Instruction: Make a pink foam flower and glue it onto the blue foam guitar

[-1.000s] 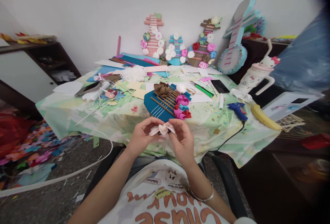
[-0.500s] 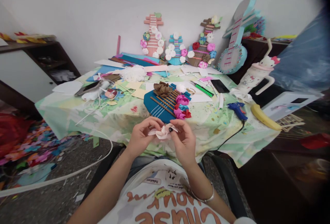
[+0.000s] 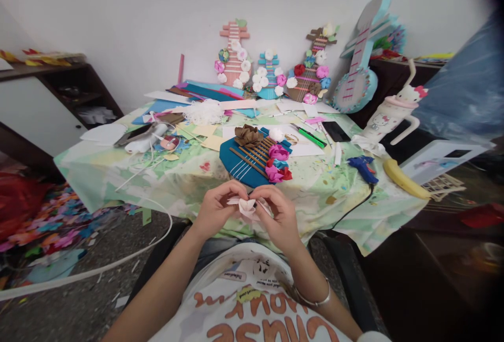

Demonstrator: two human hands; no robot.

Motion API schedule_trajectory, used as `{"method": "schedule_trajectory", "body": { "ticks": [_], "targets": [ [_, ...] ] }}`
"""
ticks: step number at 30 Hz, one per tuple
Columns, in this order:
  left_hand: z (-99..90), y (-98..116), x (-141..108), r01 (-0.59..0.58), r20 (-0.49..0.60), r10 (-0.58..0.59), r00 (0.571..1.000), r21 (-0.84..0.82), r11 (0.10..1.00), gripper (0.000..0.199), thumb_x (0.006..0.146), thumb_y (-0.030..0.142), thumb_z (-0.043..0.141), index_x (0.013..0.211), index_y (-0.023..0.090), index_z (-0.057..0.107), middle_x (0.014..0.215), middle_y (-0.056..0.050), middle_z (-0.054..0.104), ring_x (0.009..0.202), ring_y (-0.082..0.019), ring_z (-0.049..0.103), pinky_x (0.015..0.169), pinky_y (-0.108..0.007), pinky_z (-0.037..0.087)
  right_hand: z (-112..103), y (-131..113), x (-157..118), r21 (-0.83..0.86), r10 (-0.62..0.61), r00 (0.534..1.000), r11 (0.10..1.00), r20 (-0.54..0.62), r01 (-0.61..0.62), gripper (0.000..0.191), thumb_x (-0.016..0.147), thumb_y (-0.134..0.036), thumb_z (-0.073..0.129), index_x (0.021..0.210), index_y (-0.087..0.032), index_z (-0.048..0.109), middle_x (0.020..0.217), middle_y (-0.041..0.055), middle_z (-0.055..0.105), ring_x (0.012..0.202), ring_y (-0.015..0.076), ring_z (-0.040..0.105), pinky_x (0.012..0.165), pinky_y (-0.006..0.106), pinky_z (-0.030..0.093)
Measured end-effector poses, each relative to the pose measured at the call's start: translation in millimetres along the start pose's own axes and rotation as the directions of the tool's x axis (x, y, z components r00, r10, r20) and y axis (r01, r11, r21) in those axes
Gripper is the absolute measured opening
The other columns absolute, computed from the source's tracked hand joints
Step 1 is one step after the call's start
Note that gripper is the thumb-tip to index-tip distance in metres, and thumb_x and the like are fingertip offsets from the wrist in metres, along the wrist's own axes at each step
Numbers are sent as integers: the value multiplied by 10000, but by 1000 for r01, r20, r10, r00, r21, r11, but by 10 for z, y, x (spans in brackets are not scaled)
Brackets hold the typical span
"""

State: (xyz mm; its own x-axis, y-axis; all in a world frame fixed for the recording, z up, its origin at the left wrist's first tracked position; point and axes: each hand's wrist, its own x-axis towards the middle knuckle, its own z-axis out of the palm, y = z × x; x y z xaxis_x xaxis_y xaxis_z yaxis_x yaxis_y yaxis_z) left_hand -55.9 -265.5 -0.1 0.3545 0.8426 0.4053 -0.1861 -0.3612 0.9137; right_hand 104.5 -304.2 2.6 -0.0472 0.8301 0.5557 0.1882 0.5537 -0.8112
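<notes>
A pale pink paper flower [image 3: 247,206] is pinched between my two hands, just in front of the table edge. My left hand [image 3: 218,209] is closed on its left side, thumb and fingertips at the petals. On the other side my right hand [image 3: 276,216] grips it, with the index fingertip at the top near the left hand's fingers. Beyond the hands lies a blue paper lute shape [image 3: 232,156] with brown strips and white strings. A brown paper flower [image 3: 248,136] and pink flowers [image 3: 277,153] are on it.
A blue glue gun [image 3: 363,169] and a banana [image 3: 405,179] lie at the right, near a white tumbler [image 3: 388,119]. A green cutter [image 3: 311,136] and a phone [image 3: 336,131] lie farther back. Finished paper lutes [image 3: 269,77] lean on the wall. A white cable [image 3: 129,254] hangs at left.
My right hand's fingers have shifted left and inward, so the fingertips of both hands now meet at the top of the flower. The flower's petals look more gathered.
</notes>
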Motion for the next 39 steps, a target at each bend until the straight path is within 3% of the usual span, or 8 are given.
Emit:
{"method": "schedule_trajectory", "body": {
  "ticks": [6,13,17,20,25,32,39],
  "targets": [
    [-1,18,4,12,2,-12,1000,15,1000,72,722,100,666,755,151,628,775,-17,585,730,-121,561,646,-209,444,-52,-29,36,-56,-120,990,991,74,124,113,845,-127,548,911,-189,616,919,60,621,894,164,583,787,300,459],
    [15,-14,-2,-1,9,1,1000,16,1000,89,757,133,671,819,159,614,807,-24,580,759,-122,571,684,-217,468,-16,-23,-22,-103,-61,998,993,-5,61,77,858,-165,539,839,-177,613,831,41,623,763,142,562,680,268,432],
    [38,-18,-13,-184,-34,186,982,55,981,144,774,106,650,890,184,615,898,-52,586,868,-161,585,760,-278,484,21,-19,-44,-149,10,997,989,-78,-21,80,848,-178,539,820,-176,615,739,8,598,655,119,518,613,246,396],
    [42,16,-27,-315,-3,322,947,191,930,176,788,73,622,900,207,646,947,-63,597,915,-175,586,811,-321,485,41,-29,-43,-179,55,992,981,-112,-74,95,839,-190,536,796,-171,619,700,1,586,630,116,511,598,239,388],
    [37,94,-38,-406,95,402,911,388,828,175,831,130,582,821,232,724,963,-74,597,904,-173,588,796,-322,517,59,-61,-39,-186,115,981,972,-158,-144,125,834,-217,530,758,-170,616,662,-4,589,603,115,513,582,236,387],
    [42,108,-30,-422,85,428,900,415,806,183,796,100,613,745,223,740,916,-77,616,861,-173,611,748,-304,527,63,-74,-38,-195,140,975,965,-175,-174,150,840,-237,537,740,-167,624,644,-6,590,597,112,516,578,230,387],
    [10,31,-54,-311,-32,344,938,358,881,128,714,78,684,745,201,708,913,-74,636,857,-190,612,763,-325,512,58,-79,-42,-216,91,986,969,-140,-120,145,846,-231,535,784,-167,649,695,11,630,611,116,531,587,233,403]
  ]
}}
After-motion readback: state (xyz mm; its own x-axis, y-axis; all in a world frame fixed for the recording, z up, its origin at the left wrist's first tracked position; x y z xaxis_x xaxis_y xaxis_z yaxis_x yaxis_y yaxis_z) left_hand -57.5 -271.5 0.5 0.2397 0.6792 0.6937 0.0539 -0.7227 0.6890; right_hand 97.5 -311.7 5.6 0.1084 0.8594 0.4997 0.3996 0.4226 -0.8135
